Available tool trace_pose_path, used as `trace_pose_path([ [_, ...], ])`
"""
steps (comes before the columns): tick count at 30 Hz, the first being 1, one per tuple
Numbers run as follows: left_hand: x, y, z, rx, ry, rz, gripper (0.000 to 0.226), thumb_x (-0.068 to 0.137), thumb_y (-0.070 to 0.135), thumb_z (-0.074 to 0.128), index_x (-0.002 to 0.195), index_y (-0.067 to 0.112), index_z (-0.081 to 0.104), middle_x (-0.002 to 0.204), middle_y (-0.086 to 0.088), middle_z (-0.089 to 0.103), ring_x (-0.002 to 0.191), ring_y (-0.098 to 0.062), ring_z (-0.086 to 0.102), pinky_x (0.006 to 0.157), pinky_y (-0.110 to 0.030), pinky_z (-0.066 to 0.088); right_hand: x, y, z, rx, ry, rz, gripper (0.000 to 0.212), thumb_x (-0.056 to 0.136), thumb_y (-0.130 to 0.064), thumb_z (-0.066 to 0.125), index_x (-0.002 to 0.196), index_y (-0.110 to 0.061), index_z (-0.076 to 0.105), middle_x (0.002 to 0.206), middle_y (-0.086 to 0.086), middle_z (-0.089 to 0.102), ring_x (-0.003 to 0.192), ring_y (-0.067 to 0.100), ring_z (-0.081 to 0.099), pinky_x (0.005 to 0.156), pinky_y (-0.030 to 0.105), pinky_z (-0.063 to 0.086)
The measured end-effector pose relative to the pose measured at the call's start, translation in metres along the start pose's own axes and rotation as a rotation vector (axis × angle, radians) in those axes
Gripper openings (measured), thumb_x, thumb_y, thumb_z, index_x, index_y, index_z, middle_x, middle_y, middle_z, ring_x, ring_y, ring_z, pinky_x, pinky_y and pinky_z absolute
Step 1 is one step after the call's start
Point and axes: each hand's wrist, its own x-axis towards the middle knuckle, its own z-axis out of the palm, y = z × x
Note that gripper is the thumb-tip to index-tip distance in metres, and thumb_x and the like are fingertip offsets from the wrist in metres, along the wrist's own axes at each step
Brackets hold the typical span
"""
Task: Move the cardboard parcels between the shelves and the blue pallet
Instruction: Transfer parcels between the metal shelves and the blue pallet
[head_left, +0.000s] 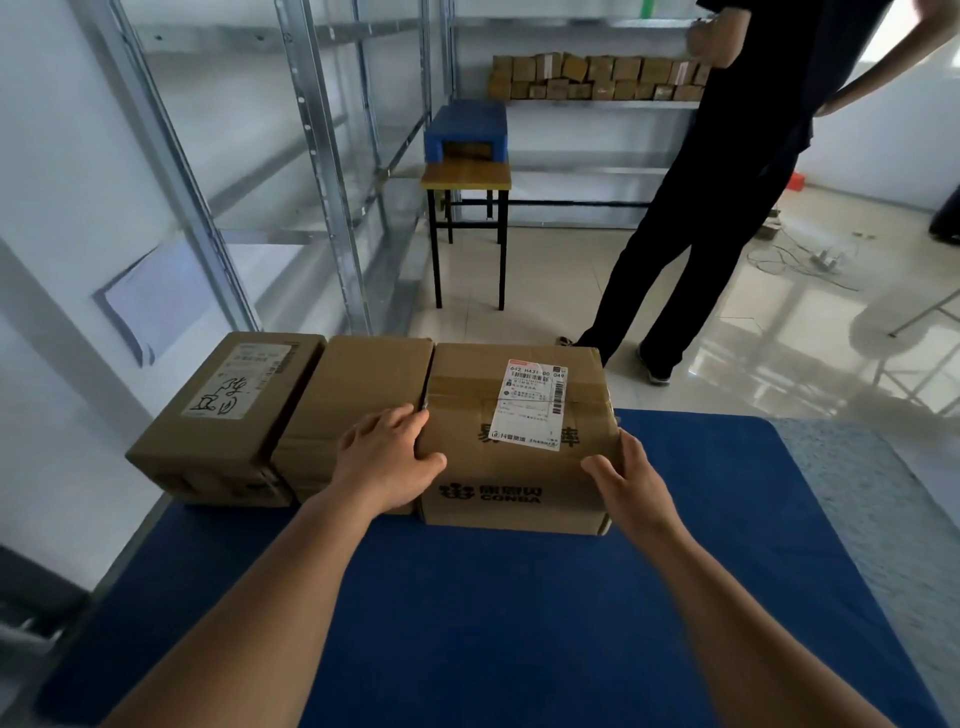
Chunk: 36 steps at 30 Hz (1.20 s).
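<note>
Three parcels: stand in a row at the far edge of the blue pallet (519, 623), side faces touching or nearly so.
Right-hand parcel (514, 441): taped, white shipping label (535, 402) on top, printed logo on the near face; it sits between both hands.
Left hand (387, 457): fingers tucked into the seam against the middle parcel (358, 405), thumb lying across the top near corner; curled round that left edge.
Right hand (631, 480): spread flat against the right side face, thumb hooked onto the top edge, fingers mostly hidden behind the box.
Left-hand parcel (234, 410): untouched, marker scrawl on its label, well apart from both hands.
Risk, pinch: left fingers sit in a tight gap; a sideways push toward the middle parcel would likely trap them.
Risk, slip: grip looks high on the box with nothing beneath; if heavy, it may slide down through the palms on lifting.
Risk, drag: pulling sideways could tug the middle parcel out of line.
Risk, collision: a person in dark clothes (727, 182) stands near the far shelves (571, 104), which hold small boxes; carrying that way may mean a bump.
Weight: cannot tell.
</note>
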Motion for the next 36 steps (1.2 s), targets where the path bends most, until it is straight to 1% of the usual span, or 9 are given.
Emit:
trace_pose_path([
  [3, 0.001, -0.002, 0.0, 0.022, 0.005, 0.01, 0.067, 0.09, 0.055, 0.038, 0.148, 0.032, 0.015, 0.156, 0.01, 0.009, 0.143, -0.021, 0.007, 0.113, -0.044, 0.012, -0.002, -0.007, -0.003, -0.077, -0.025, 0.024, 0.038, 0.09, -0.035, 0.051, 0.125, -0.025, 0.04, 0.098, -0.009, 0.052, 0.082, 0.007, 0.05, 0.061, 0.026, 0.04],
  [6, -0.002, -0.002, -0.003, -0.02, 0.013, 0.021, 0.069, 0.091, 0.053, 0.04, 0.149, 0.032, 0.011, 0.157, 0.008, 0.01, 0.143, -0.021, 0.008, 0.113, -0.044, 0.012, -0.006, -0.024, -0.006, -0.223, 0.04, 0.021, 0.05, 0.084, -0.034, 0.053, 0.13, -0.023, 0.036, 0.122, 0.005, 0.045, 0.108, 0.02, 0.045, 0.082, 0.039, 0.046],
  [8, -0.011, 0.001, -0.005, -0.085, 0.072, 0.026, 0.067, 0.092, 0.05, 0.042, 0.149, 0.031, 0.012, 0.157, 0.005, 0.01, 0.143, -0.021, 0.009, 0.114, -0.043, 0.011, -0.012, -0.037, -0.005, -0.351, 0.133, -0.082, 0.066, 0.082, -0.034, 0.055, 0.141, -0.025, 0.026, 0.138, 0.003, 0.034, 0.125, 0.023, 0.033, 0.095, 0.043, 0.043],
  [13, -0.061, 0.012, -0.007, -0.184, 0.375, 0.06, 0.063, 0.094, 0.044, 0.044, 0.148, 0.026, 0.019, 0.156, 0.002, 0.02, 0.143, -0.017, 0.013, 0.115, -0.04, 0.009, -0.043, -0.058, 0.01, -0.537, 0.216, -0.435, 0.059, 0.089, -0.031, 0.048, 0.144, -0.023, 0.028, 0.147, -0.001, 0.029, 0.132, 0.019, 0.023, 0.109, 0.037, 0.025],
  [18, -0.149, 0.006, 0.012, -0.277, 0.557, -0.123, 0.064, 0.093, 0.043, 0.046, 0.149, 0.025, 0.019, 0.154, 0.002, 0.024, 0.143, -0.016, 0.014, 0.116, -0.038, 0.008, -0.099, -0.059, 0.038, -0.542, 0.109, -0.645, 0.058, 0.089, -0.041, 0.049, 0.141, -0.022, 0.034, 0.144, 0.004, 0.037, 0.128, 0.023, 0.031, 0.105, 0.038, 0.029],
  [22, -0.22, -0.008, 0.034, -0.236, 0.6, -0.313, 0.067, 0.092, 0.044, 0.048, 0.149, 0.021, 0.02, 0.155, -0.002, 0.023, 0.144, -0.019, 0.014, 0.116, -0.041, 0.006, -0.149, -0.055, 0.064, -0.545, -0.009, -0.828, 0.06, 0.088, -0.047, 0.054, 0.138, -0.016, 0.045, 0.141, 0.011, 0.044, 0.127, 0.03, 0.041, 0.102, 0.043, 0.036],
  [27, -0.3, -0.027, 0.042, -0.17, 0.686, -0.543, 0.07, 0.09, 0.044, 0.052, 0.148, 0.022, 0.022, 0.155, -0.003, 0.023, 0.142, -0.021, 0.019, 0.115, -0.042, 0.012, -0.206, -0.065, 0.099, -0.479, -0.147, -0.975, 0.063, 0.082, -0.046, 0.065, 0.133, -0.012, 0.053, 0.139, 0.015, 0.047, 0.126, 0.035, 0.045, 0.1, 0.048, 0.038],
  [31, -0.365, -0.037, 0.046, -0.115, 0.755, -0.75, 0.069, 0.09, 0.048, 0.049, 0.148, 0.022, 0.021, 0.156, -0.004, 0.021, 0.143, -0.022, 0.016, 0.116, -0.042, 0.007, -0.258, -0.075, 0.123, -0.402, -0.279, -1.109, 0.06, 0.08, -0.044, 0.068, 0.129, -0.012, 0.056, 0.137, 0.016, 0.051, 0.123, 0.035, 0.048, 0.098, 0.048, 0.039],
  [36, -0.427, -0.046, 0.045, -0.106, 0.806, -0.872, 0.07, 0.09, 0.049, 0.05, 0.148, 0.022, 0.02, 0.157, -0.003, 0.015, 0.144, -0.021, 0.011, 0.117, -0.044, 0.006, -0.314, -0.088, 0.139, -0.264, -0.358, -1.25, 0.05, 0.081, -0.039, 0.069, 0.12, -0.009, 0.061, 0.126, 0.015, 0.059, 0.114, 0.034, 0.055, 0.093, 0.045, 0.043],
])
